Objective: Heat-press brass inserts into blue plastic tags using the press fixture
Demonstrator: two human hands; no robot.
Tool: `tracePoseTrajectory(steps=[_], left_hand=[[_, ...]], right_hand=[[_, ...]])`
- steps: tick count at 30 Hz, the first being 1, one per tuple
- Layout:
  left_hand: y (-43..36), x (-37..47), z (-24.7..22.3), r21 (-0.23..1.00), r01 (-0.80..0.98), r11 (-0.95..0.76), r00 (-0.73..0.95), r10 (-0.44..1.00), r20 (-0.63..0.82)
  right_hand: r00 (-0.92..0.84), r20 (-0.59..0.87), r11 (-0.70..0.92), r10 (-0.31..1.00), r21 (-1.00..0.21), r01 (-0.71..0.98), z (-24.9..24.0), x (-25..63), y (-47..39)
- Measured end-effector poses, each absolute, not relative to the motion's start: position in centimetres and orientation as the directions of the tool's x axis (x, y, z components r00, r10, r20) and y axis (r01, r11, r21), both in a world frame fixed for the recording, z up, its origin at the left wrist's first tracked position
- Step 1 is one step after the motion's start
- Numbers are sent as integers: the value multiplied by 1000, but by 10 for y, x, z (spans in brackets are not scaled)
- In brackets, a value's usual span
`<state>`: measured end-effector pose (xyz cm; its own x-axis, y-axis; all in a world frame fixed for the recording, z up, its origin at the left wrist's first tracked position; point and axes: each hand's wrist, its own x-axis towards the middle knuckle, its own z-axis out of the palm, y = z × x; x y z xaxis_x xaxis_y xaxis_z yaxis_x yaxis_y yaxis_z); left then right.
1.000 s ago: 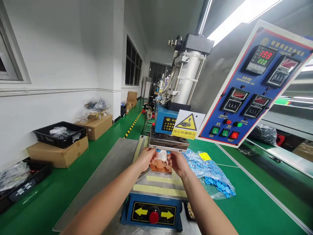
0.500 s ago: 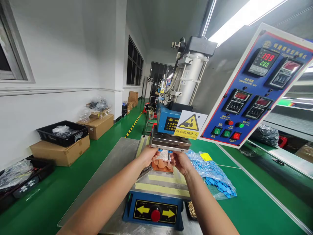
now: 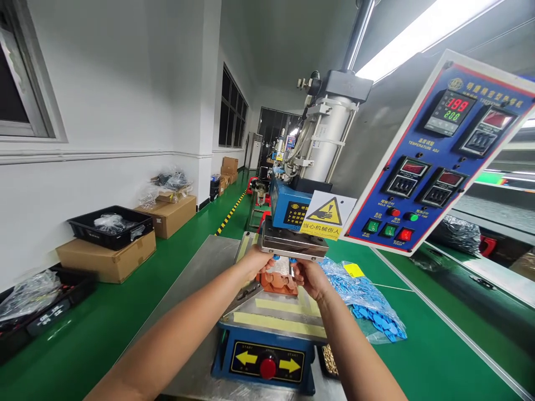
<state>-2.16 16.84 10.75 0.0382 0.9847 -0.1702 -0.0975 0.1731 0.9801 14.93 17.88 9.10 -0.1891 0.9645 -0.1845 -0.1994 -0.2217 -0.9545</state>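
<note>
Both hands reach under the heated block (image 3: 295,245) of a blue press. My left hand (image 3: 257,262) is closed at the left side of an orange-brown fixture (image 3: 279,283), its fingertips close to a small blue part (image 3: 276,257). On the fixture's right side my right hand (image 3: 309,275) is closed too, near a second small blue part (image 3: 293,260). What the fingertips pinch is too small and partly hidden to name. The fixture rests on a metal plate (image 3: 276,309) with yellow tape strips.
The press base carries a red button (image 3: 268,368). Right of it lie a bag of blue parts (image 3: 376,312) and a black tray of small brass-coloured pieces (image 3: 330,359). A control panel (image 3: 443,156) hangs at upper right. Boxes (image 3: 108,259) stand at left.
The view has shifted slightly. Both hands stay beside the fixture under the block, with barely any visible movement of the fingers.
</note>
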Motion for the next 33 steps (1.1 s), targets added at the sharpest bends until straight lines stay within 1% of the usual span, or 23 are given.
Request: tracePoseTrajectory(steps=[5, 8, 11, 14, 17, 20, 22, 23, 25, 27, 28, 30, 31, 33], left_hand=[[165, -16, 96, 967, -43, 253, 50, 967, -251], [161, -19, 89, 972, 9, 233, 60, 971, -233], [149, -23, 85, 974, 92, 208, 125, 968, -218], [131, -12, 79, 964, 214, 156, 268, 940, -212], [112, 24, 69, 944, 329, 11, 445, 880, -165], [96, 86, 57, 947, 305, -105, 633, 765, -119], [81, 141, 51, 955, 254, -153, 738, 669, -90], [72, 170, 49, 955, 238, -175, 779, 622, -80], [49, 230, 48, 952, 214, -218, 833, 550, -61], [25, 286, 50, 942, 227, -246, 861, 502, -77], [15, 311, 51, 942, 221, -251, 864, 498, -70], [-1, 352, 53, 935, 214, -283, 859, 510, -42], [-5, 367, 53, 927, 217, -305, 848, 530, -24], [-5, 382, 48, 914, 224, -339, 804, 595, 23]], right_hand=[[-194, -206, -234, 959, -963, -132, 85, 145, 177], [-185, -198, -216, 963, -973, -78, 80, 145, 175], [-173, -184, -188, 968, -982, -4, 73, 153, 166], [-147, -178, -168, 973, -983, 78, 63, 174, 140], [-59, -161, -152, 985, -979, 138, 53, 211, 100], [99, -131, -147, 986, -972, 181, 52, 269, 49], [264, -67, -138, 962, -955, 261, 55, 317, 10], [362, -8, -140, 932, -930, 339, 57, 343, -12], [531, 118, -194, 839, -847, 494, 59, 395, -56], [637, 147, -330, 757, -755, 567, 57, 444, -98], [668, 132, -412, 733, -695, 589, 55, 465, -116], [693, 49, -569, 719, -532, 627, 52, 498, -143], [715, 67, -617, 696, -452, 644, 51, 509, -152], [762, 248, -679, 598, -347, 646, 50, 513, -160]])
